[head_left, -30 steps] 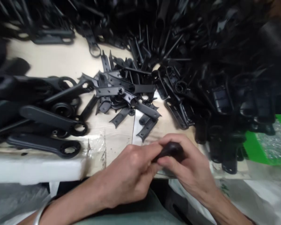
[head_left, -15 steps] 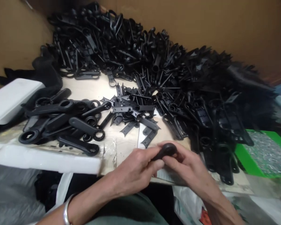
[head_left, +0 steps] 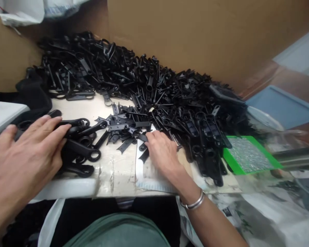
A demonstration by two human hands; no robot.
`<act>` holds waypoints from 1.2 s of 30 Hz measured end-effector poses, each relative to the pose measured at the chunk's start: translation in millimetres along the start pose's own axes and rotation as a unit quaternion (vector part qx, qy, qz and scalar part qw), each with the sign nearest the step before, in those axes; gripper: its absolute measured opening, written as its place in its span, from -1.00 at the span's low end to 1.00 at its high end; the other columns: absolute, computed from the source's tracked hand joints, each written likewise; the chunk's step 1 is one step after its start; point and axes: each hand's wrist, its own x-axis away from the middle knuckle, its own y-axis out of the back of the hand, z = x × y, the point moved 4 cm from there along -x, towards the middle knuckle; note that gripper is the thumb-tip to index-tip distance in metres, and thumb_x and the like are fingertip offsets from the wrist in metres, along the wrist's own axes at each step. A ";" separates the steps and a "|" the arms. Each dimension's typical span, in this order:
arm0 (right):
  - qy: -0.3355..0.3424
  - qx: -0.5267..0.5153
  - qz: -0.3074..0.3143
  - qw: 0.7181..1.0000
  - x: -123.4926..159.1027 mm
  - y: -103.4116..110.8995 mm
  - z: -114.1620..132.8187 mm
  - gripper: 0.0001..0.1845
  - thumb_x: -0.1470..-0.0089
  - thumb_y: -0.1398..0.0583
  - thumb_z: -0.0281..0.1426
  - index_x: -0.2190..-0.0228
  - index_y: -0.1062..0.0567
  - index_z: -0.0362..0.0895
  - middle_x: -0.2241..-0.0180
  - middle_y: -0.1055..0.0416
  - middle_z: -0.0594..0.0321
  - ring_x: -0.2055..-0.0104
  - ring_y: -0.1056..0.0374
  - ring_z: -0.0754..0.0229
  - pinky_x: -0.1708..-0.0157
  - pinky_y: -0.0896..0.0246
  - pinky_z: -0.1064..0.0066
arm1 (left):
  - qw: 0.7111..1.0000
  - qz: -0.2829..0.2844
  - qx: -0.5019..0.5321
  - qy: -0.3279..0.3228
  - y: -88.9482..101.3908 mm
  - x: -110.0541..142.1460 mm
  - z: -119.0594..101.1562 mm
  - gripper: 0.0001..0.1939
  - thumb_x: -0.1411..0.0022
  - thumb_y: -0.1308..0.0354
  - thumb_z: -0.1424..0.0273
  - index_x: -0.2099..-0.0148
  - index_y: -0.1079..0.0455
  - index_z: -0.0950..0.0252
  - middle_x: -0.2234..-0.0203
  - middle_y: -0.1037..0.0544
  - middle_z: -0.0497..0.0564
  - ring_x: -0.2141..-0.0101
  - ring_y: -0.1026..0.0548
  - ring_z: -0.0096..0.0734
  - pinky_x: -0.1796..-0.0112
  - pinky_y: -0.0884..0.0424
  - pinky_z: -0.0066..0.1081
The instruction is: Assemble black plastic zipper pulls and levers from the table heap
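Observation:
My left hand (head_left: 32,154) lies palm down over the pile of black ring-ended plastic handles (head_left: 82,149) at the left, fingers stretched and a little apart. Its palm side is hidden, and no piece shows gripped in it. Near the middle, my right hand (head_left: 163,152) has its fingers drawn together on a flat black plastic piece with notched ends (head_left: 143,137). The thumb side is partly hidden. Several similar flat pieces (head_left: 118,127) lie loose just to its left.
A large heap of black plastic parts (head_left: 134,70) stretches along the back against cardboard (head_left: 195,34). On the right is a green tray (head_left: 235,164) of small shiny metal pieces. A white box (head_left: 6,115) stands at far left. The table edge (head_left: 113,192) is close in front.
Both hands have parted from the black piece they held together. The left went to the handle pile, the right to the flat pieces. The view has shifted to the right and up.

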 end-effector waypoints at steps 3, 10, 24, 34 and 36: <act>0.005 -0.010 -0.004 1.000 7.1 6.9 -14.9 -0.90 -0.18 -0.23 -0.44 0.21 -0.50 -0.11 0.24 -0.44 0.18 0.18 -0.36 0.04 0.39 -0.31 0.32 | 1.000 0.008 0.013 0.003 -2.2 -5.1 -2.2 -0.50 -0.35 0.24 0.28 -0.24 -0.18 0.32 -0.27 -0.18 0.13 -0.27 -0.09 -0.08 -0.21 0.25 0.03; -0.090 -0.270 -0.102 0.953 52.0 23.4 -92.0 -0.80 -0.09 -0.27 -0.49 0.19 -0.54 -0.12 0.22 -0.49 0.25 0.32 -0.38 0.21 0.23 -0.29 0.36 | 0.988 0.033 0.052 -0.144 2.0 -32.2 -81.7 -0.62 -0.36 0.13 0.36 -0.05 -0.37 0.42 -0.03 -0.42 0.21 -0.05 -0.34 -0.02 -0.07 -0.13 -0.02; -0.297 -0.595 -0.175 0.726 131.0 -13.8 -132.3 -0.62 0.05 -0.39 -0.24 0.16 -0.55 -0.04 0.28 -0.49 0.24 0.33 -0.38 0.25 0.56 -0.21 0.61 | 0.902 0.108 0.132 -0.397 -63.9 -58.8 -247.6 -0.79 -0.28 0.02 0.57 0.38 -0.35 0.32 0.38 -0.40 0.04 0.26 -0.33 -0.24 0.22 -0.18 -0.21; -0.148 -0.482 -0.160 0.849 119.0 1.8 -90.5 -0.73 -0.16 -0.17 -0.39 0.09 -0.52 -0.03 0.15 -0.39 0.20 0.20 -0.36 0.18 0.21 -0.31 0.41 | 0.859 0.160 0.480 -0.081 -30.3 -77.4 -196.1 -0.82 -0.35 0.04 0.27 0.23 -0.29 0.26 0.20 -0.51 0.05 0.16 -0.47 -0.23 0.20 -0.35 -0.30; -0.119 -0.416 -0.159 0.887 115.1 4.5 -80.2 -0.71 -0.18 -0.13 -0.42 0.07 -0.51 -0.03 0.21 -0.41 0.20 0.20 -0.36 0.16 0.17 -0.29 0.37 | 0.769 0.205 0.605 0.026 -30.1 -71.2 -182.0 -0.78 -0.33 0.00 0.19 0.24 -0.26 0.25 0.33 -0.51 -0.01 0.27 -0.49 -0.30 0.29 -0.38 -0.37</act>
